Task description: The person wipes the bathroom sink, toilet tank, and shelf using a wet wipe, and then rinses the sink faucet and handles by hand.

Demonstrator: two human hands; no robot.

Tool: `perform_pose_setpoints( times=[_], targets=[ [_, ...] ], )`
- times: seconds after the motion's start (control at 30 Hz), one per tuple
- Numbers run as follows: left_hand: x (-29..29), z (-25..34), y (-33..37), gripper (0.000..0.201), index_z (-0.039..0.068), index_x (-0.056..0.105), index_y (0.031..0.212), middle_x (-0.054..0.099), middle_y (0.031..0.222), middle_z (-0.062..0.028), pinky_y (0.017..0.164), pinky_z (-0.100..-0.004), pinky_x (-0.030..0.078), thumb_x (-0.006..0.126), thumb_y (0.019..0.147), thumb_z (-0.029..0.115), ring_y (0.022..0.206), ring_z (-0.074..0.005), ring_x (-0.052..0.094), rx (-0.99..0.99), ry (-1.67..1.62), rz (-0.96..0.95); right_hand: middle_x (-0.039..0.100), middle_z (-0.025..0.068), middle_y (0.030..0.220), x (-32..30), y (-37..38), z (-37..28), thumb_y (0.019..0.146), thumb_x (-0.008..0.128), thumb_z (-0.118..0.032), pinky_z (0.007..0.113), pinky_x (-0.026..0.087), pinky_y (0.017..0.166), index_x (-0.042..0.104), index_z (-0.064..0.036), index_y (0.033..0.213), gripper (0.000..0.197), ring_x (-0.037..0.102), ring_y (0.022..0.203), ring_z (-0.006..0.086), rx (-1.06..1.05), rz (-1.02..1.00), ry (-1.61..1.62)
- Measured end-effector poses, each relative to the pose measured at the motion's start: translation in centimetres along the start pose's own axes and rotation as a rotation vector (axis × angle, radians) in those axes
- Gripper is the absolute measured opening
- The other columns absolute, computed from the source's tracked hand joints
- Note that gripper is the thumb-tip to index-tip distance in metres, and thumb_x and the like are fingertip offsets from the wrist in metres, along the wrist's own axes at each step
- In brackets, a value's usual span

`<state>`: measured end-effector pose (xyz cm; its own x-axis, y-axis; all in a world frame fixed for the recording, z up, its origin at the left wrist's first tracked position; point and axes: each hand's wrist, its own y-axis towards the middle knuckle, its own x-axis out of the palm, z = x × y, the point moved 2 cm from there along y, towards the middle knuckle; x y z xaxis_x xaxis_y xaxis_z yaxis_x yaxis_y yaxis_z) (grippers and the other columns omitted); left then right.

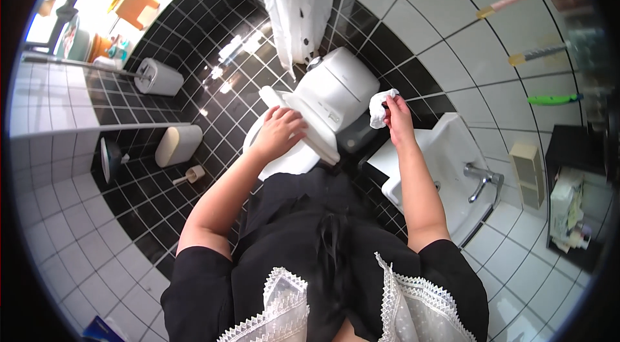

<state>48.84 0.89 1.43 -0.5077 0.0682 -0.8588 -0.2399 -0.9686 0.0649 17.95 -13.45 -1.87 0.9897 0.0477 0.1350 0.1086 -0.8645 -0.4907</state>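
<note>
My left hand (279,132) is curled over the edge of the white toilet lid (321,140), which stands partly raised. Below that hand, the white toilet bowl (290,164) shows in part. Between the fingertips of my right hand (399,121) is a crumpled white tissue (379,109), held up in the air. The tissue is apart from the toilet, to the right of the white cistern (342,87). My left palm and thumb are hidden.
A white washbasin (445,158) with a chrome tap (483,180) stands on the right. A white curtain (297,6) hangs behind the cistern. On the left are a white bin (179,145), a plunger (111,160) and a white container (159,77). Toothbrushes hang on the right wall.
</note>
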Motion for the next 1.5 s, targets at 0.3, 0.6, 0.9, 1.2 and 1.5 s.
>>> perform_pose_setpoints(
  times=[0.3,0.6,0.9,1.2,1.5],
  targets=[
    [2.2,-3.7,-18.2,0.035,0.021,0.072,0.111,0.059,0.131,-0.0021,0.116,-0.0481,0.031,0.077,0.077,0.026,0.132,-0.0239,0.048,-0.38,0.042,-0.293,0.058,-0.0061,0.079,7.6,4.4,2.1,0.103,0.055,-0.025,0.018,0.037,0.055,0.06,-0.0099,0.106,0.016,0.047,0.063,0.0012,-0.122,-0.109,-0.266],
    [8.2,-8.8,-19.9,0.046,0.02,0.067,0.124,0.058,0.135,0.0004,0.118,-0.0522,0.029,0.077,0.079,0.021,0.133,-0.0224,0.047,-0.677,-0.057,-0.484,0.064,-0.0022,0.092,8.5,7.4,-0.2,0.103,0.056,-0.027,0.022,0.044,0.064,0.059,-0.0066,0.109,0.022,0.056,0.075,0.0055,-0.259,0.002,-0.419],
    [15.1,-11.9,-19.7,0.043,0.021,0.07,0.122,0.062,0.135,-0.0038,0.118,-0.0505,0.028,0.075,0.081,0.029,0.125,-0.0205,0.057,-0.875,0.133,-1.045,0.066,0.009,0.104,8.5,6.9,0.7,0.091,0.067,-0.015,0.035,0.05,0.086,0.064,-0.0033,0.1,0.015,0.062,0.099,0.0246,-0.863,0.066,-0.898],
    [11.0,-2.7,-2.1,0.024,0.013,0.069,0.112,0.067,0.11,-0.0098,0.09,-0.0428,0.051,0.067,0.088,0.013,0.104,-0.0329,0.062,-0.363,-0.375,0.071,0.066,0.0116,0.118,6.6,3.8,3.9,0.092,0.059,-0.02,0.041,0.046,0.098,0.075,-0.0102,0.101,0.02,0.06,0.115,0.0314,-0.973,-0.322,-1.205],
    [12.7,-0.2,10.8,0.034,0.01,0.064,0.105,0.064,0.097,-0.0112,0.077,-0.038,0.051,0.077,0.083,0.033,0.089,-0.0257,0.063,-0.846,-0.608,0.435,0.057,0.0141,0.119,7.3,8.0,4.2,0.087,0.071,-0.014,0.041,0.049,0.093,0.063,-0.0069,0.11,0.025,0.06,0.107,0.0322,-0.682,0.128,-1.084]
  ],
)
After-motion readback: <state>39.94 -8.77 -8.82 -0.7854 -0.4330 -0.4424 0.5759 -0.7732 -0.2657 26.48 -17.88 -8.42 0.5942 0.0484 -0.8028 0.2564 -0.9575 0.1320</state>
